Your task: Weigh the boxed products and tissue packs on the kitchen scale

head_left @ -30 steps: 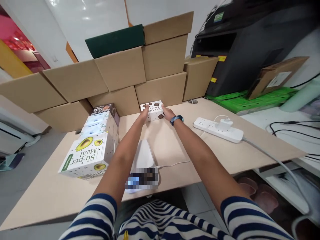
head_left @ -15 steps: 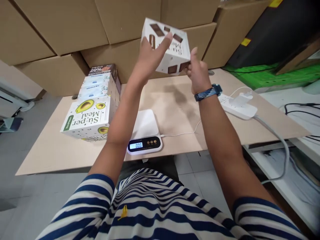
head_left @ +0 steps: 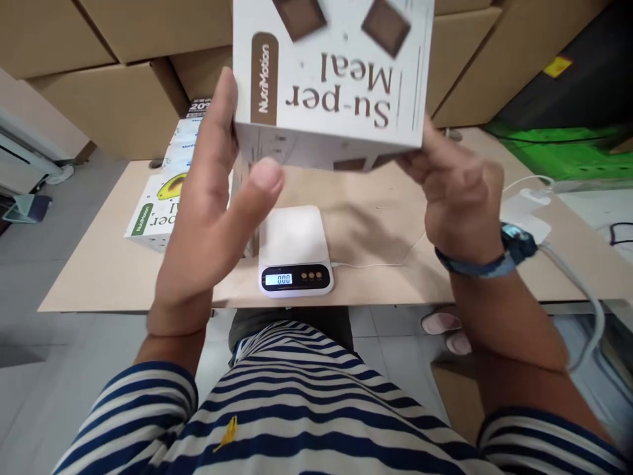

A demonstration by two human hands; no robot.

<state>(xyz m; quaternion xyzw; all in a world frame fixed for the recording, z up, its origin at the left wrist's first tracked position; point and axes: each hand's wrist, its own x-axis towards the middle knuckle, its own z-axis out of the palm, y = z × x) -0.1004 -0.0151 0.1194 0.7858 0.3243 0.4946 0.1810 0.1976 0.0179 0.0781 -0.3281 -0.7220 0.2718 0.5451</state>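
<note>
Box (head_left: 336, 86): held above the worktop (head_left: 99, 277), near the scale (head_left: 294, 237)
Left hand (head_left: 202, 204): holding its side, fingers nearly straight
Right hand (head_left: 459, 198): grasping its near right corner
Slip: uneven hold could drop it onto the scale

Soft, fairly bright light comes from overhead, leaving the lower face of the box (head_left: 336, 86) dim and a diffuse shadow on the table (head_left: 103, 264) at three o'clock from the scale (head_left: 294, 236). Motion blurs the right hand (head_left: 457, 191); the two o'clock corner is nearly black.
</note>
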